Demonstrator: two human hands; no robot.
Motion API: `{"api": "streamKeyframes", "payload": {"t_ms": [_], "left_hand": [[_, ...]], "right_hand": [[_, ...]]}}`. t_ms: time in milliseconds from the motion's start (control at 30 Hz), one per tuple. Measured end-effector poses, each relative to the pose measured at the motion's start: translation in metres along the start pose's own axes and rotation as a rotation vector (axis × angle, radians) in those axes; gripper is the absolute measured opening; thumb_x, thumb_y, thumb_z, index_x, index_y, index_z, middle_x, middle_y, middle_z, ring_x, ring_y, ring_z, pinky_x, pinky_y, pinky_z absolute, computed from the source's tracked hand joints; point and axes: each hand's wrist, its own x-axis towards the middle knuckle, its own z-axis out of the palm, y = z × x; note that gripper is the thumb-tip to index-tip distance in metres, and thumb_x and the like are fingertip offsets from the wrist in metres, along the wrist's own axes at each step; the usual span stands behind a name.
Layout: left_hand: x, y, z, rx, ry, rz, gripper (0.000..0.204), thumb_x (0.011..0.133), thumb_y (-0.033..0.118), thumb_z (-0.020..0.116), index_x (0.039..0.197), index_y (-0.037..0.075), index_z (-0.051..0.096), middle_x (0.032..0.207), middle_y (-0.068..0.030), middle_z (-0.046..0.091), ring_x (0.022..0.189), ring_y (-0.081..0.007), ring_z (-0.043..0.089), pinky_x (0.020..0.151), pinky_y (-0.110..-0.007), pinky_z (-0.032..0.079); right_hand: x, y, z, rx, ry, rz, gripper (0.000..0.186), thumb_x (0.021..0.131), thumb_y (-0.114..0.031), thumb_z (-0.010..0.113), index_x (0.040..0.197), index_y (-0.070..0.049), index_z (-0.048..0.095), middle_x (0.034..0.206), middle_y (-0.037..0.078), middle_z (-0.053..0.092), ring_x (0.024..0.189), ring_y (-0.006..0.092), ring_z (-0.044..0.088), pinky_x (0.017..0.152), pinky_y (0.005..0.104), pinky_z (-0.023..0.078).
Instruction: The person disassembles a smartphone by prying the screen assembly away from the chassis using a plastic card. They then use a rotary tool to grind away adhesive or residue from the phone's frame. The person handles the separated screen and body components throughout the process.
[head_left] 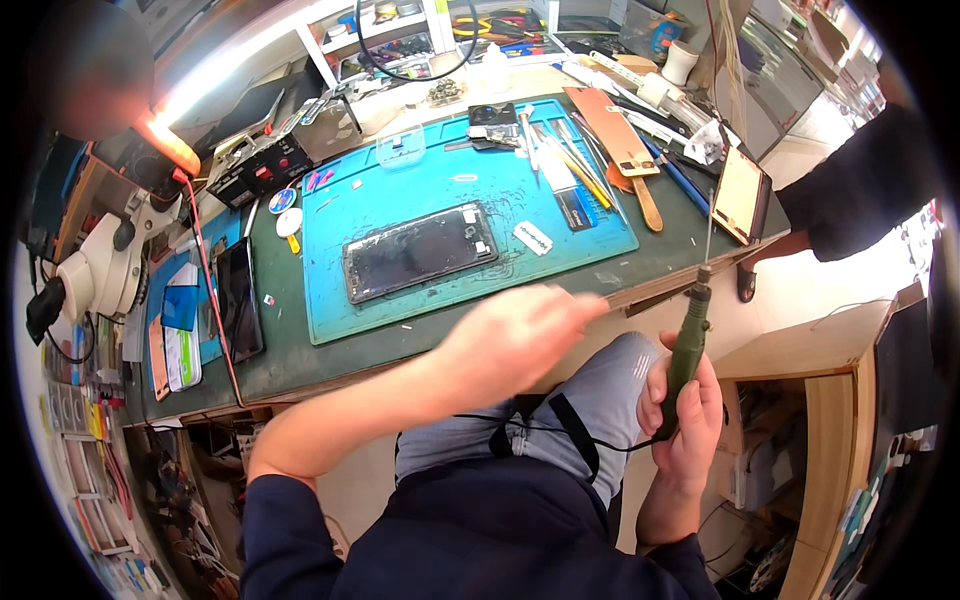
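My right hand (680, 408) grips a green pen-shaped powered tool (687, 345) upright, with a long thin metal bit pointing up and a black cord hanging from its base. My left hand (525, 335) is raised near the front edge of the bench, left of the tool. Its fingers are curled together and slightly blurred, and whatever they may hold is hidden. Behind it, a dark phone with a worn border (420, 255) lies on the blue mat (332, 325), with a razor blade (532, 238) to its right.
Hand tools (580, 175), a brown leather strap (610, 130) and an open tan case (740, 195) crowd the bench's right. A black power unit (260, 170), white microscope (105, 275) and other phones (240, 300) are at left. Another person's dark-clothed part (860, 175) is beyond the right edge.
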Motion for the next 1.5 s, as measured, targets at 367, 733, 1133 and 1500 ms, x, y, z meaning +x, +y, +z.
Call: {"api": "streamKeyframes", "payload": {"t_ms": [367, 733, 1133, 1500], "left_hand": [[-0.01, -0.003, 0.036, 0.302, -0.135, 0.208, 0.032, 0.073, 0.013, 0.069, 0.104, 0.004, 0.068, 0.102, -0.0039, 0.064, 0.093, -0.0181, 0.064, 0.076, -0.032, 0.053], [-0.072, -0.037, -0.126, 0.4, -0.019, -0.519, 0.095, 0.072, 0.015, 0.088, 0.153, 0.004, 0.04, 0.147, -0.0178, 0.05, 0.143, -0.0363, 0.043, 0.119, -0.045, 0.035], [-0.072, -0.055, -0.156, 0.381, -0.163, -0.551, 0.043, 0.09, 0.018, 0.073, 0.129, 0.002, 0.063, 0.125, -0.0162, 0.068, 0.115, -0.0342, 0.062, 0.102, -0.041, 0.049], [-0.075, -0.068, -0.157, 0.297, -0.081, -0.456, 0.039, 0.1, 0.025, 0.06, 0.13, 0.0, 0.063, 0.12, -0.0188, 0.067, 0.114, -0.0361, 0.061, 0.101, -0.042, 0.046]], "right_hand": [[-0.015, 0.009, -0.016, -0.212, 0.058, 0.061, 0.058, 0.102, -0.032, 0.065, 0.143, 0.004, 0.045, 0.09, 0.005, 0.057, 0.064, 0.0067, 0.05, 0.053, 0.0197, 0.04], [-0.014, 0.011, -0.025, -0.446, 0.069, 0.063, 0.058, 0.099, -0.033, 0.069, 0.141, 0.002, 0.049, 0.092, 0.004, 0.061, 0.066, 0.005, 0.049, 0.058, 0.0189, 0.041], [0.016, 0.015, 0.015, -0.463, -0.054, 0.055, 0.058, 0.096, -0.026, 0.075, 0.137, 0.005, 0.048, 0.088, 0.001, 0.057, 0.07, 0.0042, 0.048, 0.061, 0.0195, 0.039], [0.027, 0.01, 0.023, -0.622, -0.039, 0.035, 0.05, 0.098, -0.022, 0.071, 0.136, 0.005, 0.051, 0.095, 0.003, 0.062, 0.078, 0.0067, 0.054, 0.07, 0.0219, 0.044]]}}
